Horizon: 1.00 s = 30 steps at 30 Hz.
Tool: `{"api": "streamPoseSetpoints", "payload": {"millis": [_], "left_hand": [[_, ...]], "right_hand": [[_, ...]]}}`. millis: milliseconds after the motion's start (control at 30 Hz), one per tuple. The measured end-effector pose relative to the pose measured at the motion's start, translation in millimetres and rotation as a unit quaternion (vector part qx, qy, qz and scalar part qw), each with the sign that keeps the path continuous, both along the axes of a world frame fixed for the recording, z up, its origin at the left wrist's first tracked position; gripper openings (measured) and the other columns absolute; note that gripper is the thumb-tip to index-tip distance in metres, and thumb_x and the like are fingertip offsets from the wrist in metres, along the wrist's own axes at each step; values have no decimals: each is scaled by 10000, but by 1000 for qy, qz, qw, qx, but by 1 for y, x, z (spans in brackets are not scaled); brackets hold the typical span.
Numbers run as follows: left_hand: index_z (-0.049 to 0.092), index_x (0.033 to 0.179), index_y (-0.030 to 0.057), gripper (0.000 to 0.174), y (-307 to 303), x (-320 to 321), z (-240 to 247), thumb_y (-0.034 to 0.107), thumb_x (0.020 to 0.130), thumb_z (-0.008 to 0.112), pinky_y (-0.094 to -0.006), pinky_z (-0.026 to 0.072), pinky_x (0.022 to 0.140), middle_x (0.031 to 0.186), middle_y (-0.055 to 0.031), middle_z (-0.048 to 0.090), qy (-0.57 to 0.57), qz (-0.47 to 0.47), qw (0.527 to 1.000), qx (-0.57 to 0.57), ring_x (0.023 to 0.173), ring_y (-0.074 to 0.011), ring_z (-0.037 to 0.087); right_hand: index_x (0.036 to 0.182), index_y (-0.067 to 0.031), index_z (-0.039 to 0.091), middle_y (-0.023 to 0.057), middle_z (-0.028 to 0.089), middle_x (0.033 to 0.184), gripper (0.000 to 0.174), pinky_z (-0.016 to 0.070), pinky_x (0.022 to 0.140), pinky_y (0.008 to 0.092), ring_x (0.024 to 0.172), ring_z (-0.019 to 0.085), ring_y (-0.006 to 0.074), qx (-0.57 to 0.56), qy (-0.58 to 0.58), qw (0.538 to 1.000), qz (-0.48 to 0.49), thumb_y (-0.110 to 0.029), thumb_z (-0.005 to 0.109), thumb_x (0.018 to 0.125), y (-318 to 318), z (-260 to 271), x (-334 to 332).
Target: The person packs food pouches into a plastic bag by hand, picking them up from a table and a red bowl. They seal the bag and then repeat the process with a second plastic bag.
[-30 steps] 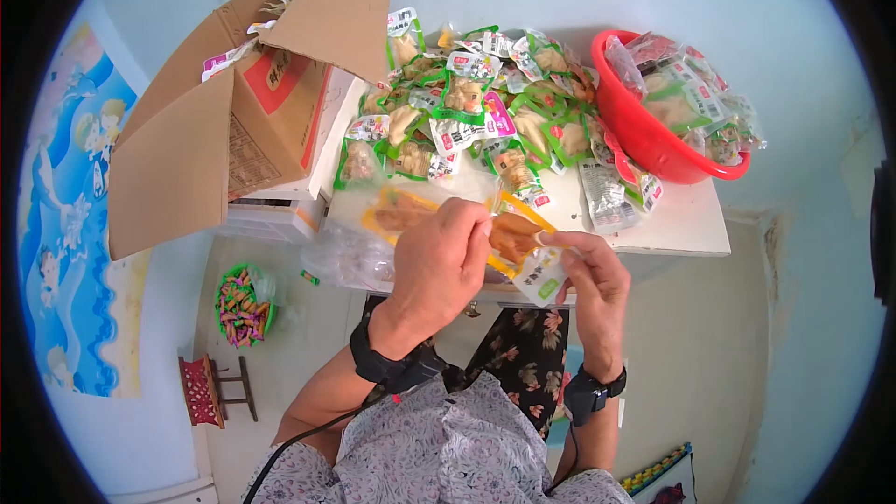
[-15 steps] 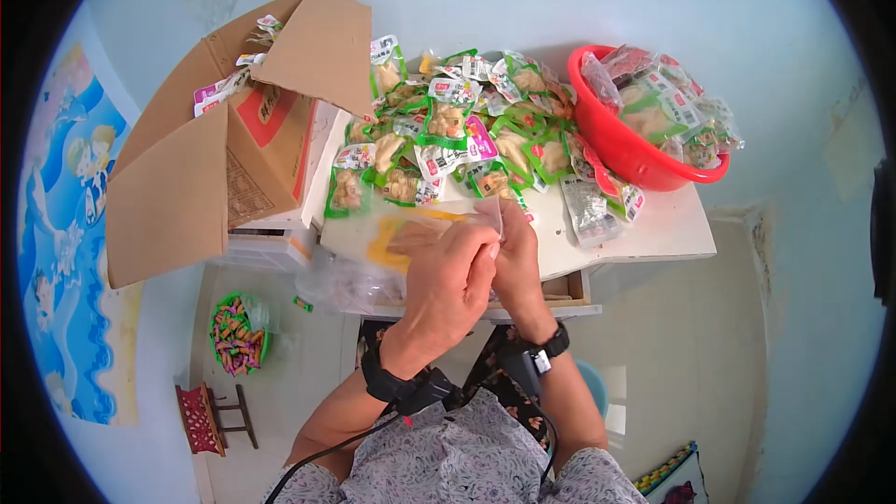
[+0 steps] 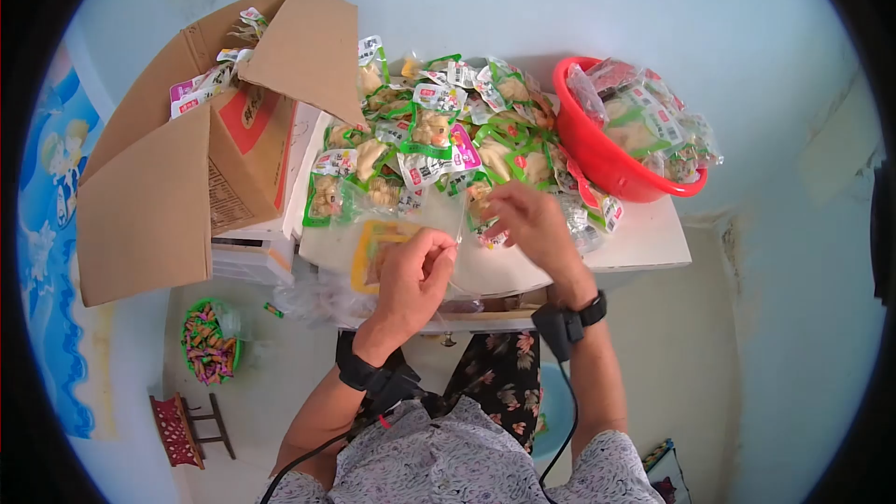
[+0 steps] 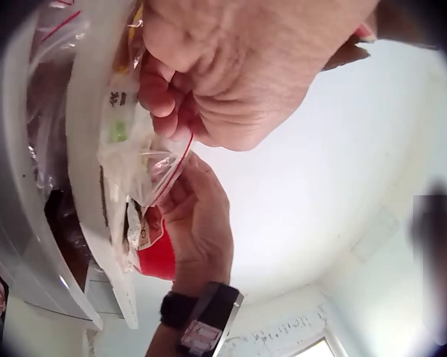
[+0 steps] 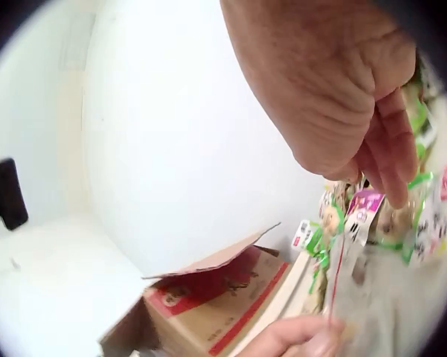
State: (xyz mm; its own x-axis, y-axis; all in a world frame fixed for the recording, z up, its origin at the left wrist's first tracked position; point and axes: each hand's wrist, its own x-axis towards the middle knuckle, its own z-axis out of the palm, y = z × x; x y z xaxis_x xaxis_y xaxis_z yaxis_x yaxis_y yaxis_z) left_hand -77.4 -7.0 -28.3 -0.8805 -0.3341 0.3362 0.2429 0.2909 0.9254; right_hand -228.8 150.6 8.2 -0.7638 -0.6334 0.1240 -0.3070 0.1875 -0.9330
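"Bag [image 3: 441, 212], clear, zip-topped; clearance?"

"Narrow gap between its mouth and the right hand [image 3: 537, 229], whose fingers bend loosely; left hand [image 3: 415, 271] pinching the red-lined rim, above the white table [image 3: 644, 233]."

"Appearance?"

"Transparent, creased; yellow-edged packet [image 3: 369, 252] showing through; heaped packets [image 3: 434, 126] behind; carton [image 3: 145, 215] left, red basin [image 3: 607, 154] right; pale-blue wall [image 3: 467, 14] beyond."

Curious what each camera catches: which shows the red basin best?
The head view: it shows the red basin with its rim and the packets heaped inside. The left wrist view shows only a red patch of it past the right hand; the right wrist view, none.
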Motion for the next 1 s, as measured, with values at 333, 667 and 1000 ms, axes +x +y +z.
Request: {"api": "streamPoseSetpoints", "payload": {"millis": [333,667,1000], "left_hand": [[662,999,16,64,-17,-1,-3,65,966,685,-265,469,576,758,-37,670,14,-54,996,-68,625,-95,591],[642,998,35,59,-17,-2,-4,75,969,674,-358,491,608,825,-119,659,35,-39,995,-83,660,-256,646],[638,998,41,68,-16,-2,-10,81,965,681,-366,489,597,820,-110,659,49,-30,995,-78,646,-278,647]], "right_hand": [[1040,-16,642,239,714,1016,130,600,714,485,870,727,417,356,485,777,-186,-50,619,917,-34,12,-167],[982,2,745,274,737,994,177,587,818,549,949,727,455,462,441,757,-136,-85,609,907,-82,0,-243],[952,4,772,271,743,1038,194,604,848,501,998,737,423,503,420,735,-174,-50,590,911,-77,-14,-263]]}}
